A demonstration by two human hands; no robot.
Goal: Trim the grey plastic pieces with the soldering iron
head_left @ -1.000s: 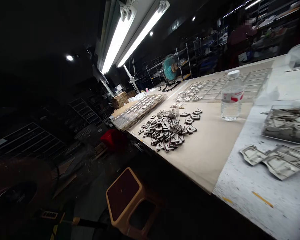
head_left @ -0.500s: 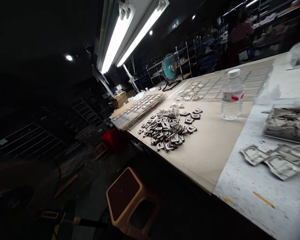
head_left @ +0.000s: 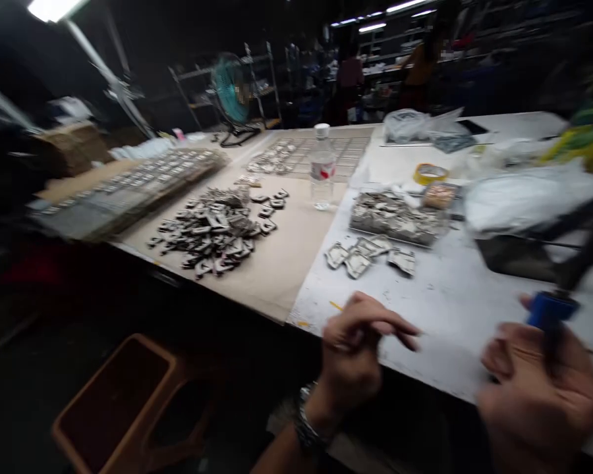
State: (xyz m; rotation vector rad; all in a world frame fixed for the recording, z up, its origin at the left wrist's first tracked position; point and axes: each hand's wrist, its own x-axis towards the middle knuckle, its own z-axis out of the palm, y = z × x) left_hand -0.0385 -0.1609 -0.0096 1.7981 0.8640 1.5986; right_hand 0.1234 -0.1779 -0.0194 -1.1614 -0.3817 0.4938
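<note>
My left hand hovers just off the white tabletop's near edge, its fingers curled together and a metal watch on the wrist. It is blurred, and nothing shows in its grip. At the lower right, my right hand holds a dark rod with a blue collar upright, though blur hides the exact grip. Several loose silvery foil-like pieces lie on the white table beyond my left hand, with a metal tray of similar pieces behind them.
A heap of dark-edged tags lies on a beige sheet to the left. A water bottle, a yellow tape roll and a white plastic bag stand nearby. A stool sits below the table edge. People stand far back.
The view has swung right and levelled, shifting the table contents left. Both my hands have come into view at the bottom, with the blue-collared rod in my right hand.
</note>
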